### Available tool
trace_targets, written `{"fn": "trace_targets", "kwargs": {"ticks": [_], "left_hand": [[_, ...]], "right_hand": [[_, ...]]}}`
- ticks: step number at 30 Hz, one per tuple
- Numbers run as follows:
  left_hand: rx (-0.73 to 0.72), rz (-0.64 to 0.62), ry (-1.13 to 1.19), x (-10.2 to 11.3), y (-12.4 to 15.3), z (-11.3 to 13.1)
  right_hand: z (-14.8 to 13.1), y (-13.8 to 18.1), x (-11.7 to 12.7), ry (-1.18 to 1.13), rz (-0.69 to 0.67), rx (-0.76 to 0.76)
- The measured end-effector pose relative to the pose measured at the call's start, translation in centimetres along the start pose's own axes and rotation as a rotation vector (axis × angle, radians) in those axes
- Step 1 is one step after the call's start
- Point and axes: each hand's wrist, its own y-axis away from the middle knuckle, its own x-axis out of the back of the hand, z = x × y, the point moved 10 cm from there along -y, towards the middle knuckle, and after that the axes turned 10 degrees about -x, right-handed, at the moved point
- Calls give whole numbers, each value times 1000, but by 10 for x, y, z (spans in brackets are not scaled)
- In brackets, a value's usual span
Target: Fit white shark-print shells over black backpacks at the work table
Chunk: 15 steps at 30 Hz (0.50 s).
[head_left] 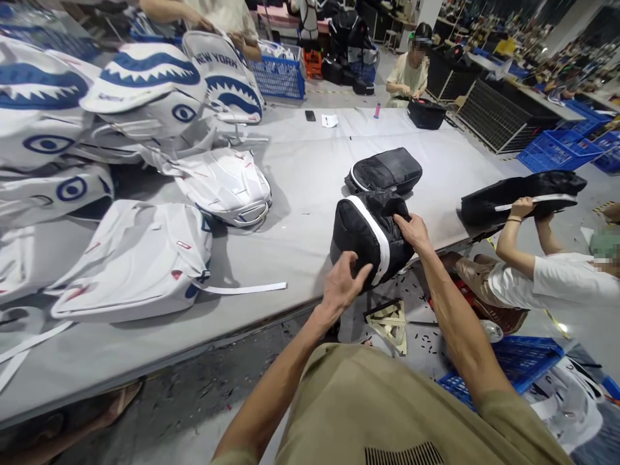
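Currently, I have both hands on a black backpack [371,239] with a white stripe, which sits at the near edge of the worktop [300,213], slightly overhanging it.

Left hand [341,284]: forearm extends up and forward from the lower centre of the view. The wrist is bent slightly back. The fingers are curled, with the thumb and fingertips meeting the lower near side of the backpack. I cannot tell whether this grip is pinching fabric or only resting against it.

Right hand [411,231]: the arm reaches forward, nearly straight, from the lower right. The palm faces down on the upper right of the backpack, and the fingers are closed over a fold of black fabric at the top; this grip is holding the backpack.

A second black backpack [385,171] lies just behind the first, further in on the worktop. White backpacks with blue shark-mouth prints [140,84] are piled along the left side of the worktop, and a flat white backpack [135,258] lies near the near edge, with a loose white strap [242,288] trailing from it.

At the right edge of the worktop, a co-worker's hand [522,208] is raised to a long black bag [523,194]. At the far edge sit a phone [310,115] and a paper slip [329,120].
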Motion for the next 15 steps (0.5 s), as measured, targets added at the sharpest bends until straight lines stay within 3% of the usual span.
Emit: {"fn": "trace_targets", "kwargs": {"ticks": [4,8,11,15], "left_hand": [[-105,-73,3,-38,7,15],[-128,-83,-58,-51,-1,11],[-168,-41,-133,-46,-6,10],[-218,95,-236,-17,-21,11]], "right_hand": [[0,1,-1,25,7,-36],[-2,9,-2,43,-9,-49],[-8,21,-4,95,-15,-31],[-21,45,-9,243,-6,-31]]}}
